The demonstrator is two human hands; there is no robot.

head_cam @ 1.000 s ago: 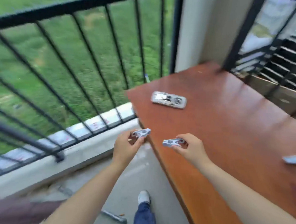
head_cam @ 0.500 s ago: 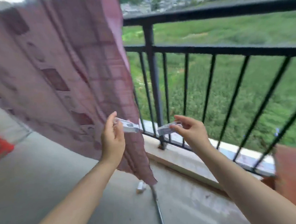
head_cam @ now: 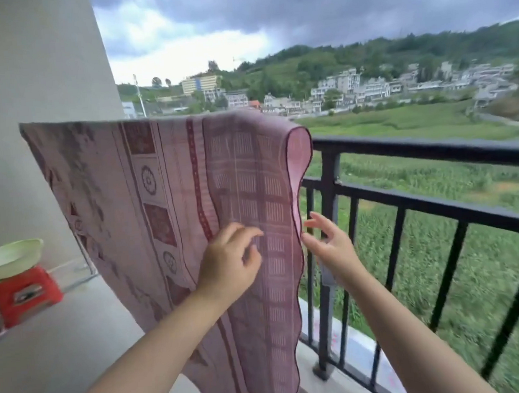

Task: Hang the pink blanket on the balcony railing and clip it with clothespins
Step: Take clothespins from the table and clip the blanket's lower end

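The balcony railing (head_cam: pixel 433 153) is running from the wall at left away to the right, with open fields below it. The pink blanket (head_cam: pixel 172 202) is hanging draped over the railing's top bar at the left end, its fold lying along the bar and its long axis dropping straight down toward the floor; the right edge is curling outward just beside the railing post. A red stool (head_cam: pixel 25 292) carrying a pale basin (head_cam: pixel 10 256) is sitting at far left against the wall. The left hand (head_cam: pixel 229 269) is reaching against the cloth face with fingers curled; whether it is gripping a clothespin cannot be told, as none is showing. The right hand (head_cam: pixel 329 246) is hovering just beside the blanket's right edge, fingers spread and relaxed, with no pin visible in it. In my judgement, clipping is not yet done. Risk noted: the blanket is resting unclipped, and with heavy cloud overhead a gust could be lifting the loose right edge and sliding the cloth off the bar, possibly over the outer side.
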